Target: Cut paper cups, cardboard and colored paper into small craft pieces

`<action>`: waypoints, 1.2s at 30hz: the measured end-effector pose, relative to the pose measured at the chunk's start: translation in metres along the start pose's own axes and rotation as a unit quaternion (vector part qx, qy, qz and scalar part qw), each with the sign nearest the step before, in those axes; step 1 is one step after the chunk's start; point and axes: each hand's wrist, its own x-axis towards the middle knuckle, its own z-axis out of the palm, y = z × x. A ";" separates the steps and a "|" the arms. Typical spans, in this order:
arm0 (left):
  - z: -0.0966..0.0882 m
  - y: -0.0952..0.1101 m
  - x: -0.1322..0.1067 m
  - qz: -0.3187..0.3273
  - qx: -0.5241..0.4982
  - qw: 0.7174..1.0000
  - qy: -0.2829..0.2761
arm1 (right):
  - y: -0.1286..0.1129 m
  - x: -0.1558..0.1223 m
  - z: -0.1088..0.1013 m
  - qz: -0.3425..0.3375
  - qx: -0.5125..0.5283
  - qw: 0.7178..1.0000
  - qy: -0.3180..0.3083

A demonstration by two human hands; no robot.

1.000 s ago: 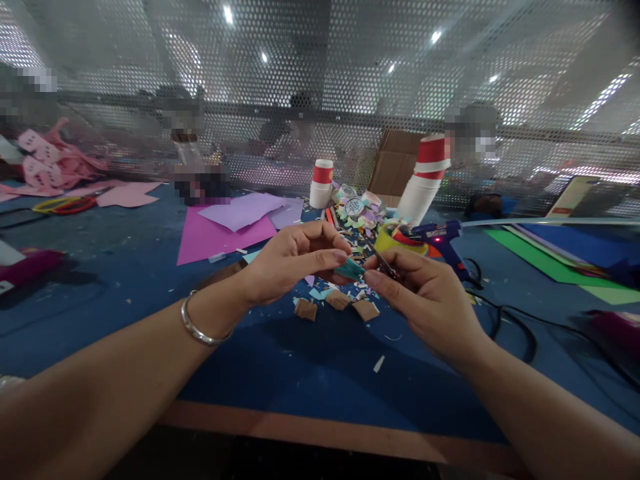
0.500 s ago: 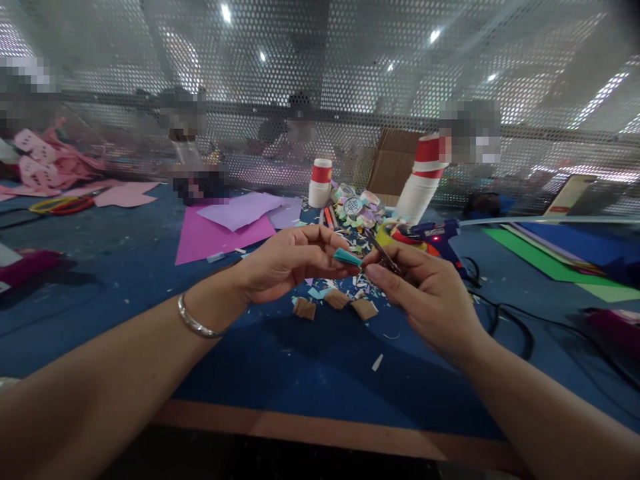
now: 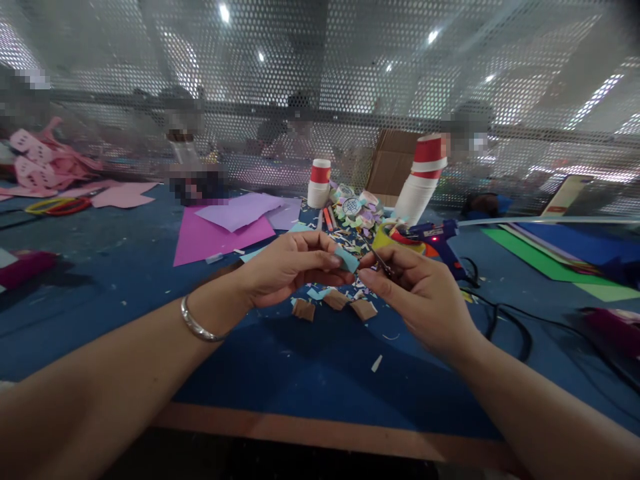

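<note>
My left hand (image 3: 287,267), a silver bangle on its wrist, pinches a small teal paper piece (image 3: 347,259) between thumb and fingers. My right hand (image 3: 420,297) is closed around small scissors (image 3: 381,262), whose blades point toward the teal piece. Both hands hover above the blue table (image 3: 310,360), close together. Below them lie three small brown paper pieces (image 3: 336,307) and a scatter of paper scraps (image 3: 350,283).
Behind the hands are a blue glue gun (image 3: 435,233) with its black cord (image 3: 505,320), tape rolls (image 3: 395,237), two stacks of red-and-white paper cups (image 3: 423,177), pink and purple sheets (image 3: 225,223), and green and blue sheets (image 3: 555,250) at right. A perforated screen (image 3: 320,80) closes the back.
My left hand has turned the teal piece slightly, so more of its flat face shows. Both hands stay nearly in place, the scissors still next to the piece.
</note>
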 end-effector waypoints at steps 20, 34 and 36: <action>0.010 -0.007 -0.004 0.124 0.300 0.945 0.034 | 0.001 0.003 -0.001 0.015 -0.063 0.998 -0.015; 0.012 -0.007 -0.005 0.127 0.307 0.940 0.072 | 0.001 0.003 0.000 0.023 -0.068 0.997 0.004; 0.012 -0.006 -0.006 0.127 0.356 0.924 0.058 | 0.001 0.003 -0.001 0.019 -0.078 0.997 0.001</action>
